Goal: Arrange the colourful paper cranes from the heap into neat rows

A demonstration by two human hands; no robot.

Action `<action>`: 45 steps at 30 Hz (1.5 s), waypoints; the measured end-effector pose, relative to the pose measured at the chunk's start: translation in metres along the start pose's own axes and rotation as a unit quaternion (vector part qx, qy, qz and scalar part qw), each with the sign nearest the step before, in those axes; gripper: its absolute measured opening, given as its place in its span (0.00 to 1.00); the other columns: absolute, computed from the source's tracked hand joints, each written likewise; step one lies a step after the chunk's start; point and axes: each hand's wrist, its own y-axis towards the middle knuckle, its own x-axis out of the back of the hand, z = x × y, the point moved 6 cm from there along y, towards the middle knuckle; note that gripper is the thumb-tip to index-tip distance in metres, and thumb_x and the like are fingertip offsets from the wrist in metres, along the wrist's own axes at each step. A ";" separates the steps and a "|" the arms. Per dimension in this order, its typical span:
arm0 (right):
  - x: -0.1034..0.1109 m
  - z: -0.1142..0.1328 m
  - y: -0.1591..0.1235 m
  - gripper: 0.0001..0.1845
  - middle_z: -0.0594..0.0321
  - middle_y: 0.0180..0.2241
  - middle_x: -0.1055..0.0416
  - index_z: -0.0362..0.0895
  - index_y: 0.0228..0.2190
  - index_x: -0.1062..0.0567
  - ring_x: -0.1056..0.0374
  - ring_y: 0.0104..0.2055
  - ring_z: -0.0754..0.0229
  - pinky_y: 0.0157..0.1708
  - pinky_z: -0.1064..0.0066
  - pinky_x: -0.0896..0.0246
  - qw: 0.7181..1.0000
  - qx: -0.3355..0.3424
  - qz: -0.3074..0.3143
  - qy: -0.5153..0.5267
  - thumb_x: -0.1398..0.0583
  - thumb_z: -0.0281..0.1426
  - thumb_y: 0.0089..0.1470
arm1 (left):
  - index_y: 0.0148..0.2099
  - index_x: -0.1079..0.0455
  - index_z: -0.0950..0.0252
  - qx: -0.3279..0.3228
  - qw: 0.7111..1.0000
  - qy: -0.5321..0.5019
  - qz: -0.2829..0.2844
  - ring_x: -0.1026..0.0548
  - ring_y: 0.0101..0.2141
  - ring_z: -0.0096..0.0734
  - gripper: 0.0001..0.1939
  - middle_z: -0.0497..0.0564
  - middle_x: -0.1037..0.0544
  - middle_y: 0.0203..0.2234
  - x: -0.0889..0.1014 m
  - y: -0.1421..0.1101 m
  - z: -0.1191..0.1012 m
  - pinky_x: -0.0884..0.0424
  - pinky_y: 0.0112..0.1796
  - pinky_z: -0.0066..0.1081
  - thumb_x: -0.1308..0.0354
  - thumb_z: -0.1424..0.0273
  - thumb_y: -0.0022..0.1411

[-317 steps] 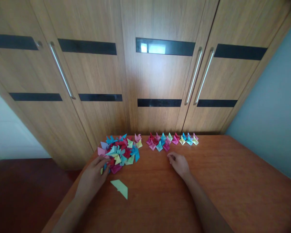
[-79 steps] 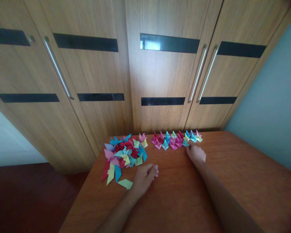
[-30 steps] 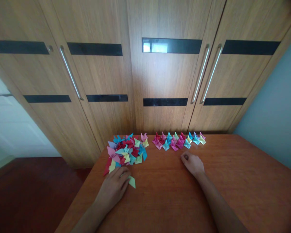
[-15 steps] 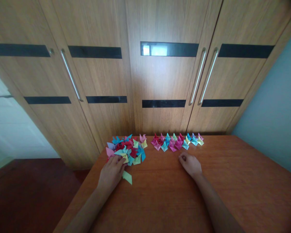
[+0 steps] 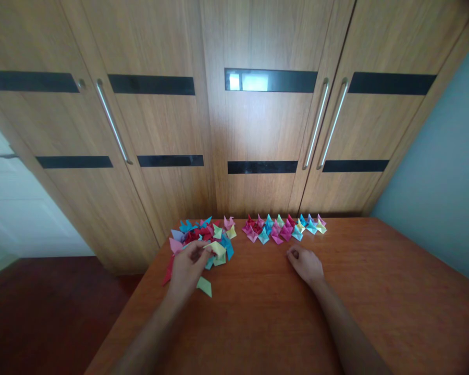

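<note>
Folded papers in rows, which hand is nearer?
Right: the right hand is just in front of the rowed papers; the left hand is off to their left.

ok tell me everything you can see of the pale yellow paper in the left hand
The pale yellow paper looks folded and angular, its finer creases too blurred to trace. The left hand pinches its left end, the rest jutting right, in front of the colourful paper pile. Its exact tilt is unclear.
</note>
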 end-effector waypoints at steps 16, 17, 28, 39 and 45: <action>0.007 0.089 -0.043 0.05 0.66 0.25 0.30 0.46 0.31 0.29 0.35 0.26 0.65 0.27 0.76 0.42 0.936 0.289 -0.085 0.183 0.45 0.31 0.52 | 0.28 0.37 0.66 0.213 0.945 -0.231 0.092 0.25 0.22 0.29 0.15 0.49 0.24 0.23 -0.103 -0.033 0.032 0.35 0.20 0.22 0.41 0.59 0.50; 0.006 0.099 -0.050 0.05 0.66 0.25 0.31 0.46 0.31 0.29 0.36 0.26 0.65 0.27 0.76 0.43 0.926 0.315 -0.079 0.190 0.45 0.30 0.51 | 0.28 0.37 0.65 0.223 0.941 -0.240 0.087 0.24 0.22 0.29 0.15 0.49 0.24 0.24 -0.102 -0.035 0.034 0.35 0.20 0.23 0.41 0.58 0.50; 0.014 0.118 -0.070 0.08 0.65 0.28 0.32 0.46 0.37 0.29 0.36 0.29 0.64 0.29 0.75 0.42 0.898 0.386 -0.126 0.168 0.44 0.27 0.52 | 0.30 0.40 0.65 0.264 0.920 -0.282 0.065 0.24 0.23 0.27 0.15 0.51 0.22 0.27 -0.097 -0.038 0.036 0.35 0.22 0.21 0.41 0.59 0.50; 0.018 0.114 -0.068 0.09 0.62 0.30 0.30 0.46 0.38 0.28 0.34 0.32 0.64 0.32 0.75 0.38 0.900 0.382 -0.159 0.136 0.46 0.28 0.56 | 0.27 0.41 0.65 0.252 0.928 -0.247 0.117 0.28 0.18 0.23 0.17 0.47 0.25 0.21 -0.105 -0.040 0.035 0.43 0.18 0.20 0.44 0.57 0.52; 0.011 0.113 -0.065 0.09 0.62 0.31 0.29 0.47 0.35 0.26 0.32 0.32 0.64 0.32 0.75 0.37 0.896 0.390 -0.148 0.152 0.47 0.29 0.57 | 0.28 0.41 0.65 0.266 0.926 -0.237 0.126 0.28 0.19 0.24 0.20 0.49 0.25 0.22 -0.107 -0.040 0.040 0.43 0.17 0.20 0.47 0.52 0.55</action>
